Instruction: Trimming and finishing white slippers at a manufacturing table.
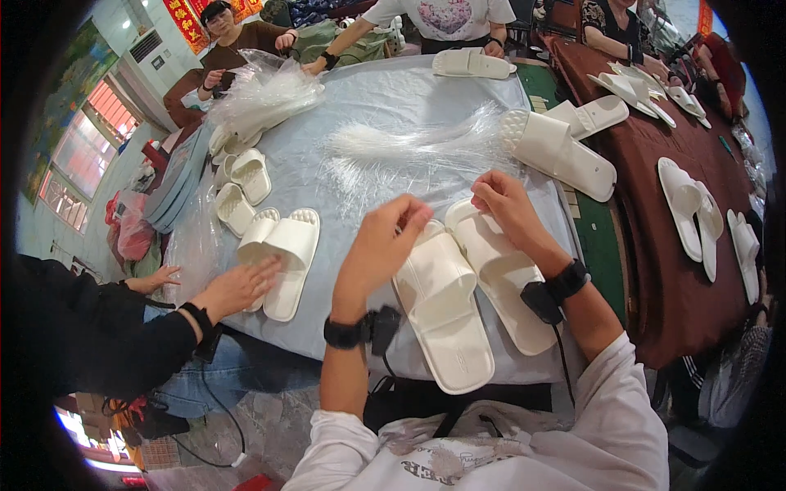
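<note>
Two white slippers lie side by side on the cloth before me, the left slipper (446,315) and the right slipper (503,282), soles down with toe ends pointing away. My left hand (386,244) is above the toe end of the left one, fingers curled and thumb against them. Over the right one's toe end hovers my right hand (509,209), its thumb and fingers pinched together. Whatever either pinch holds is too small to make out. Just beyond my hands lies a bundle of thin clear plastic strands (409,147).
At left, a co-worker's hand (246,286) touches another pair of white slippers (293,258). A heap of clear plastic bags (270,94) sits at the far left. More slippers (565,155) lie at right, beside a brown-covered table (622,213). Other people sit or stand around.
</note>
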Tool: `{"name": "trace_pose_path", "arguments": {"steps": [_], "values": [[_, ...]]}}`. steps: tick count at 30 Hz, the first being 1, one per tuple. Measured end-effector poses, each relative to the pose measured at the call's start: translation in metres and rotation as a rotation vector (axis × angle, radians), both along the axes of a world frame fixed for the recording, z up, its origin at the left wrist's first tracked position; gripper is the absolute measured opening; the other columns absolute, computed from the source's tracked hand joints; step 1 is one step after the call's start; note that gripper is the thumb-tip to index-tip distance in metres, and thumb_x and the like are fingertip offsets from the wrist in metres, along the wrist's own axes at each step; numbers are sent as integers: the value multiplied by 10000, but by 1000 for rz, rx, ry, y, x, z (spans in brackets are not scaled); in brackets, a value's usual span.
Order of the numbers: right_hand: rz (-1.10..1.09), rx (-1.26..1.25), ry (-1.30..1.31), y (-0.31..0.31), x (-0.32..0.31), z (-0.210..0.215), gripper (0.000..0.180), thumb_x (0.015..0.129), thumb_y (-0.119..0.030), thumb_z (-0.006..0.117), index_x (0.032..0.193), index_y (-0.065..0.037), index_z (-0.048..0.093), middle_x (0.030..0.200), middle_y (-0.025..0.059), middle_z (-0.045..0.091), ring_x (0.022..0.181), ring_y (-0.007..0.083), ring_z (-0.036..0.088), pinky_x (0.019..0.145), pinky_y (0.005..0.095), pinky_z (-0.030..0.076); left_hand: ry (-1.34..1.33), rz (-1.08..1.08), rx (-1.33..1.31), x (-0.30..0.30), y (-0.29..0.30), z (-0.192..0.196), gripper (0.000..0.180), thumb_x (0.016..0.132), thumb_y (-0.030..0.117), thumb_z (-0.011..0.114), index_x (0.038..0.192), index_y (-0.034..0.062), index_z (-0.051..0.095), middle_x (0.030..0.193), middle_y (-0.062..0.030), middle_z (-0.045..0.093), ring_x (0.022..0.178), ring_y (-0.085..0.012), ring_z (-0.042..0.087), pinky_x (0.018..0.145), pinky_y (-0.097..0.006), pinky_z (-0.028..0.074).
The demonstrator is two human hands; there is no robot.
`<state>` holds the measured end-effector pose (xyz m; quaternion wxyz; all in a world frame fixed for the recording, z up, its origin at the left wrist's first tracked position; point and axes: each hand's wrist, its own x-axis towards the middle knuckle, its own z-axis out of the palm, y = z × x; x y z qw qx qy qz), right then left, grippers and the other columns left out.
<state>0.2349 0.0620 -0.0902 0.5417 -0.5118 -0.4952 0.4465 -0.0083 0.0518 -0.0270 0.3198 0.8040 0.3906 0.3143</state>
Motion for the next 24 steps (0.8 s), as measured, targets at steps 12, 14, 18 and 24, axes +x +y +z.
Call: {"name": "trace_pose_path", "arguments": {"steps": [12,14,18,24], "values": [[36,197,-703,-3,46,-13,398,927,-316,689,778,53,695,652,146,658,588,184,594,564,387,454,236,101,245,62,-158,-70,460,999,317,625,1349,19,597,1354,-330,490,1198,-479,521,1041,-521,433],[267,-5,-432,-2,49,-9,369,952,-325,689,795,8,703,677,70,679,619,124,605,545,315,451,267,158,382,63,-149,-86,488,1001,326,620,1368,8,576,1359,-373,448,1223,-510,489,1056,-543,412],[150,-13,142,-5,75,-19,284,994,-309,673,941,-31,654,757,30,652,609,124,616,549,268,500,142,150,307,68,-139,-74,460,1003,309,615,1324,-17,571,1244,-363,496,1184,-526,492,1019,-540,416],[41,66,154,18,73,-51,219,1005,-222,641,927,-17,642,720,51,614,519,130,567,471,300,488,93,234,148,25,-141,-39,286,1034,221,555,1131,-46,585,1068,-268,572,1042,-465,546,905,-499,443]]}}
